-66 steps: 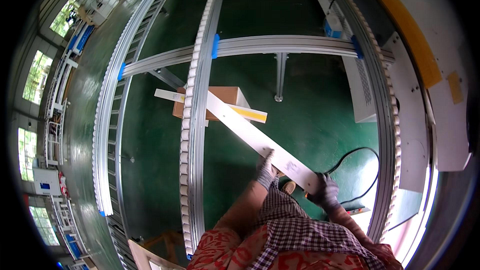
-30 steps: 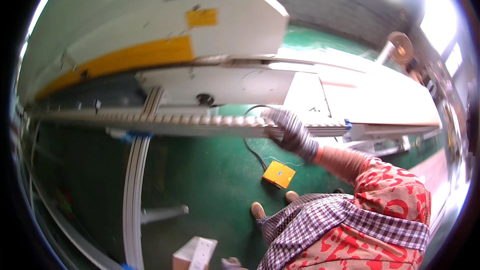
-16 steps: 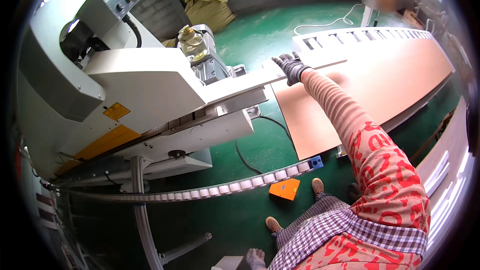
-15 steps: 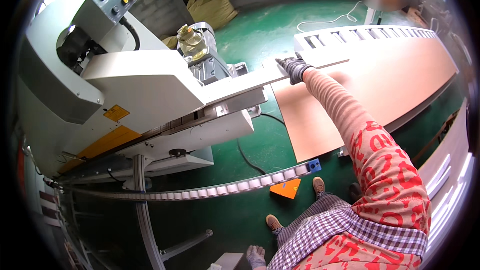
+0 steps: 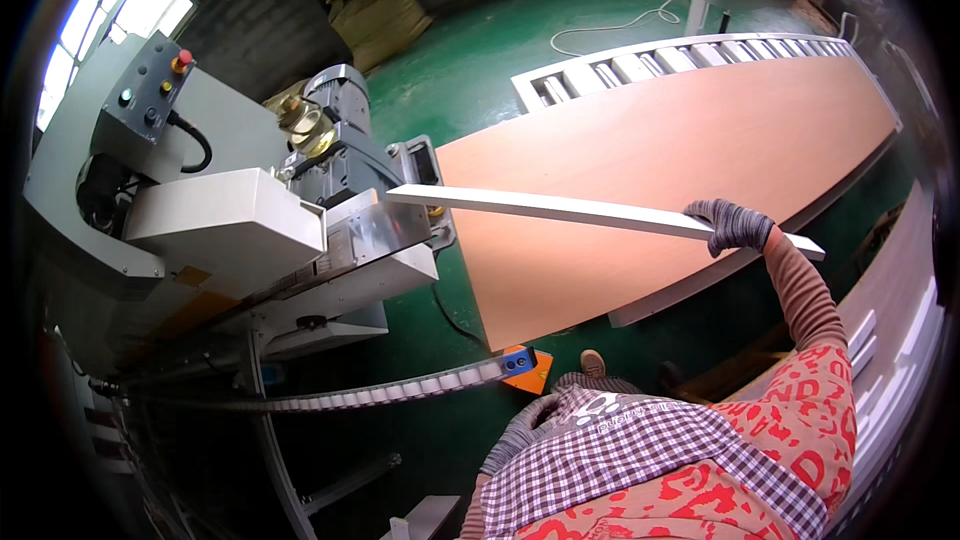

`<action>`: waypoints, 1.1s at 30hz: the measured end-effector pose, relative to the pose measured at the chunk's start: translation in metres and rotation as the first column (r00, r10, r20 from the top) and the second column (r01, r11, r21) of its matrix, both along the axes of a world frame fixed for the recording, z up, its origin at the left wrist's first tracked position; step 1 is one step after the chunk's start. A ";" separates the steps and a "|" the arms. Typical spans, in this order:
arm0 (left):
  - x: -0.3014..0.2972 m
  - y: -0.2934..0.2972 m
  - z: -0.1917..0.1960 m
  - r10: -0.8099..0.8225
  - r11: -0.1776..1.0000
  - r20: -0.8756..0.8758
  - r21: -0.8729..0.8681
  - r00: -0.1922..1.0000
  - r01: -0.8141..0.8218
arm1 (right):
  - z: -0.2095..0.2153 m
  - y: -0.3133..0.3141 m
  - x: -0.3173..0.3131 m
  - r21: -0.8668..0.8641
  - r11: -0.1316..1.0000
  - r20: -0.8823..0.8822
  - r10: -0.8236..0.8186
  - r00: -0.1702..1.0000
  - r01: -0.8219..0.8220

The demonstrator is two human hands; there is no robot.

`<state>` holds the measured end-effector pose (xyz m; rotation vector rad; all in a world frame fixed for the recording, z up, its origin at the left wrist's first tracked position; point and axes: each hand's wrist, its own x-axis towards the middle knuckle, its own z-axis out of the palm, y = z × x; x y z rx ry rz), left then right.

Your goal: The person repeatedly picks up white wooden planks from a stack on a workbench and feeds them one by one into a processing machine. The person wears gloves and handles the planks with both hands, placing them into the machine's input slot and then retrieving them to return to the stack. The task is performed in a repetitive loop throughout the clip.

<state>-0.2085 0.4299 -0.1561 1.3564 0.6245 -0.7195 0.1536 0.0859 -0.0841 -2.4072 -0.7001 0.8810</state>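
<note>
My right hand [image 5: 738, 227], in a grey striped knit glove, is closed over a long narrow white board [image 5: 560, 208], near the board's right end. The board lies slantwise over a wide tan panel [image 5: 640, 155], and its left tip sits beside the metal outlet end of a white machine [image 5: 225, 215]. Whether the board touches the panel, I cannot tell. At my waist, against the checked apron [image 5: 640, 450], is my left hand [image 5: 515, 432], also gloved. Its fingers are not clearly visible.
A roller conveyor [image 5: 640, 65] runs behind the panel. A curved roller rail [image 5: 400, 392] with a blue end cap stands at front left, by an orange block [image 5: 530, 372]. Grey motors [image 5: 345, 145] adjoin the machine. Several white strips [image 5: 880, 370] lie at far right.
The white board has come away from the machine, drawn right and toward me by my right hand. My left hand has moved up to my waist. The view has shifted rightward.
</note>
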 end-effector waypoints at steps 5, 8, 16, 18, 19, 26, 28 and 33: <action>0.055 -0.027 -0.036 -0.342 0.894 0.352 -0.163 0.871 0.417 | 0.011 -0.081 -0.153 0.216 0.645 -0.908 -0.144 0.394 0.733; 0.080 -0.061 -0.038 -0.154 0.828 0.424 -0.437 0.892 0.351 | 0.025 -0.070 -0.241 0.153 0.374 -0.982 -0.042 0.182 0.915; 0.124 -0.217 0.039 -0.206 0.452 0.379 -0.781 0.902 0.431 | 0.031 -0.059 -0.377 0.350 -0.028 -0.928 0.124 0.351 0.936; 0.122 -0.256 0.021 -0.356 0.471 0.471 -0.656 0.807 0.590 | 0.030 -0.061 -0.412 0.362 -0.031 -0.930 -0.086 0.358 0.932; 0.109 -0.275 0.025 -0.206 0.524 0.488 -0.677 0.848 0.517 | 0.017 -0.067 -0.428 0.362 0.042 -0.855 -0.384 0.350 0.931; 0.068 -0.370 0.011 -0.386 0.672 0.333 -0.537 0.860 0.510 | 0.030 -0.039 -0.539 -0.035 0.107 0.138 -0.984 0.110 0.994; 0.047 -0.408 0.007 -0.509 0.567 0.361 -0.542 0.781 0.620 | 0.008 -0.042 -0.558 -0.106 -0.078 0.119 -0.991 -0.065 0.991; -0.010 -0.485 -0.001 -0.802 0.238 0.437 -0.391 0.406 0.889 | -0.052 -0.107 -0.601 0.152 -0.323 0.182 -0.920 -0.348 0.934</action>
